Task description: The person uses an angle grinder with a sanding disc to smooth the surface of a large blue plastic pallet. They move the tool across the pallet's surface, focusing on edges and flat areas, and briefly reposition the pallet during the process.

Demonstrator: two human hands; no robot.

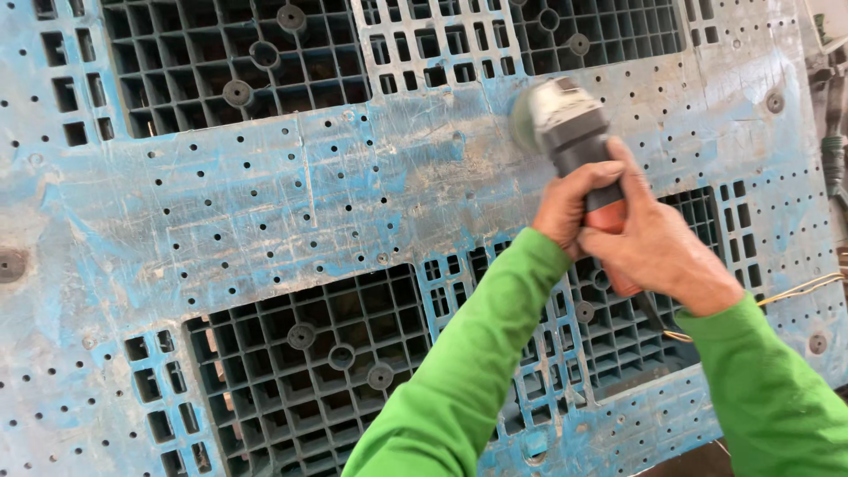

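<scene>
Grinder (574, 132) in both hands, over middle of blue plastic pallet (265, 212). Left hand (565, 208) grip closed round dark body just behind head; right hand (658, 252) grip closed round orange rear handle, overlapping left. Disc end blurred, on or just above scuffed, grey-worn solid band of pallet between open grid sections; contact cannot tell. Green sleeves (468, 371) on both arms. Thin cord (795, 291) trails right from below right wrist.

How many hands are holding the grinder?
2. The left hand grips the grinder nearer its head; the right hand wraps the handle just behind. Both wear green sleeves.
</scene>
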